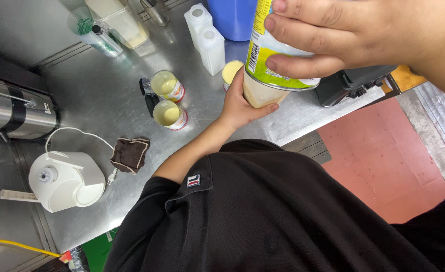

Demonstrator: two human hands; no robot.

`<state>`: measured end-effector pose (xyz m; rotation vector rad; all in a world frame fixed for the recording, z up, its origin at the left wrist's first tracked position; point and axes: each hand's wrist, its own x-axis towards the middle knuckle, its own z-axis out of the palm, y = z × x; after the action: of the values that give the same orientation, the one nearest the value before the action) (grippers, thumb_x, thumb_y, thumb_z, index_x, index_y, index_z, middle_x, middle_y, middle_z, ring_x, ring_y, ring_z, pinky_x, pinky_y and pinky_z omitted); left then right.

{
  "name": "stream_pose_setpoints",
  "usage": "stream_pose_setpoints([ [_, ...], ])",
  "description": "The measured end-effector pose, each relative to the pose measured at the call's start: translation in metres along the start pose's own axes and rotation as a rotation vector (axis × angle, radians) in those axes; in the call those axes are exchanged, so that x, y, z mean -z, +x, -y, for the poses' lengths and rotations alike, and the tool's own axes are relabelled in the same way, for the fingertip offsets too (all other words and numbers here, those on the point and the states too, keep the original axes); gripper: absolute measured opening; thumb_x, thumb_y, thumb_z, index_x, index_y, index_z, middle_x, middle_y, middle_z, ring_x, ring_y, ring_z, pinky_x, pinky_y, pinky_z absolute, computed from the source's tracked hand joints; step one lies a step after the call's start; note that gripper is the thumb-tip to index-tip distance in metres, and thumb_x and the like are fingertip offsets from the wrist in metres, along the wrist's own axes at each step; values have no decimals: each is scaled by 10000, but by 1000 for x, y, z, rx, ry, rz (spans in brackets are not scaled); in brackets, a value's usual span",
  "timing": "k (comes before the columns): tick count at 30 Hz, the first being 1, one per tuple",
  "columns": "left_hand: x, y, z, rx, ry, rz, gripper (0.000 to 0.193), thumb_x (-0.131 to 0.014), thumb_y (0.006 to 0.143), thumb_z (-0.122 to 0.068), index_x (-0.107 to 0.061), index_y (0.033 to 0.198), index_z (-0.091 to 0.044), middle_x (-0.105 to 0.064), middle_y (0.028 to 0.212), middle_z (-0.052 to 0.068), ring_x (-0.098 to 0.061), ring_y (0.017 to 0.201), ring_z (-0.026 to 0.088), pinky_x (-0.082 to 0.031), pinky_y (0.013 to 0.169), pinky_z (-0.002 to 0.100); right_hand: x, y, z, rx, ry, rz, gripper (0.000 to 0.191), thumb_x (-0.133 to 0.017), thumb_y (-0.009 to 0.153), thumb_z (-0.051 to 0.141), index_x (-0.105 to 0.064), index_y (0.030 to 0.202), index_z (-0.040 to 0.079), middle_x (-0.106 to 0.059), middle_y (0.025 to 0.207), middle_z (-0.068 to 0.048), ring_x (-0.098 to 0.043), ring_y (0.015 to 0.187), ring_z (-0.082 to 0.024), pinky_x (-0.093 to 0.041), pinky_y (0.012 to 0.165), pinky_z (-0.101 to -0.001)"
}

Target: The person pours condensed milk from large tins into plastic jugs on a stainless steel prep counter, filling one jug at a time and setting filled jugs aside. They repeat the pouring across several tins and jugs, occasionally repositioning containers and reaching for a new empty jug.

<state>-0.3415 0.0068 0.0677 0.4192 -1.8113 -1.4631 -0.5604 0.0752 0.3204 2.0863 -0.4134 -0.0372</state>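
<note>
Your right hand (363, 35) grips a yellow-and-green labelled tin can (275, 48), held upended above a clear plastic cup of cream-coloured liquid (260, 93). Your left hand (240, 103) wraps around that cup, holding it over the edge of the steel table (106, 95). Two opened cans of pale yellow liquid (168, 100) stand on the table near your left forearm.

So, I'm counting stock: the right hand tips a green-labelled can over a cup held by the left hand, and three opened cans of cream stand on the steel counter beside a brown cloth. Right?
Not quite: the head view shows two opened cans, not three.
</note>
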Motion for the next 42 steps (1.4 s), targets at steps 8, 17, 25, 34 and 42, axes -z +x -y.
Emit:
stream_pose_setpoints([
  [8, -2, 1, -1, -12, 10, 8, 1016, -955, 749, -274, -357, 1536, -35, -571, 1415, 99, -570, 1350, 223, -484, 1147, 377, 5, -3, 1, 10, -55, -2, 484, -684, 892, 181, -569, 1337, 334, -597, 1404, -19, -604, 1258, -201, -482, 1091, -342],
  [17, -2, 3, -8, -4, 8, 33, 1005, -949, 763, -272, -354, 1540, -42, -573, 1407, 92, -575, 1347, 222, -497, 1141, 379, 7, -2, 1, -23, -57, -4, 418, -649, 923, 259, -586, 1330, 334, -610, 1411, 17, -596, 1283, -174, -472, 1095, -331],
  [25, -2, 3, -7, -11, 15, 27, 1011, -947, 760, -276, -347, 1539, -43, -567, 1407, 93, -569, 1346, 225, -491, 1138, 379, 6, -3, -1, -8, -63, -4, 419, -651, 920, 256, -593, 1324, 349, -614, 1410, 21, -589, 1293, -175, -462, 1107, -333],
  [34, -3, 3, -5, -1, 2, 16, 1040, -948, 755, -279, -329, 1555, -38, -565, 1423, 96, -566, 1356, 223, -485, 1147, 378, 10, -3, 2, -24, -139, 57, 442, -632, 934, 319, -552, 1366, 367, -589, 1456, 66, -563, 1332, -140, -430, 1120, -347],
  [42, -3, 3, -4, -19, 3, 14, 1047, -949, 753, -272, -325, 1558, -32, -561, 1426, 99, -564, 1356, 225, -481, 1153, 380, 11, -4, 2, 7, -217, 89, 484, -643, 923, 312, -506, 1377, 411, -562, 1471, 93, -532, 1354, -122, -417, 1126, -351],
])
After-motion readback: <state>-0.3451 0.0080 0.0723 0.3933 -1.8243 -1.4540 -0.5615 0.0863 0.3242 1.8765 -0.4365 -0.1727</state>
